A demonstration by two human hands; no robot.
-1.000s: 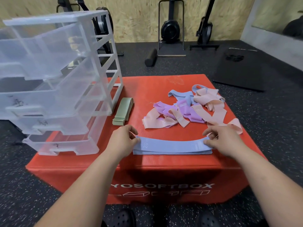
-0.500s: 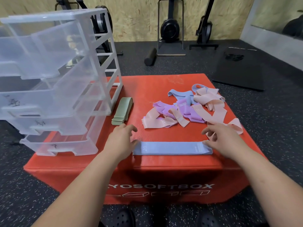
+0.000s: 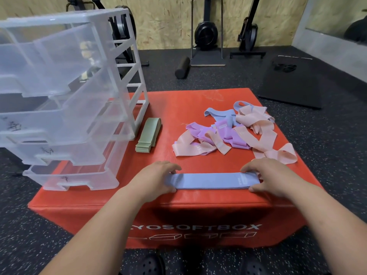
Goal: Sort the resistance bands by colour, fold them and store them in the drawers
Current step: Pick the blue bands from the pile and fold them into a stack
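Left hand (image 3: 156, 179) and right hand (image 3: 272, 175), fingers curled, grip the blue band (image 3: 210, 180) ends; a neat fold probably needs both edges aligned.

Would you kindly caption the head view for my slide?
Left hand and right hand grip the ends of the blue bands on the red box beside the drawers.

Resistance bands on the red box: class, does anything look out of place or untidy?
Yes: the pink, purple and blue pile lies tangled, colours mixed, unlike the neat green stack and flat blue band.
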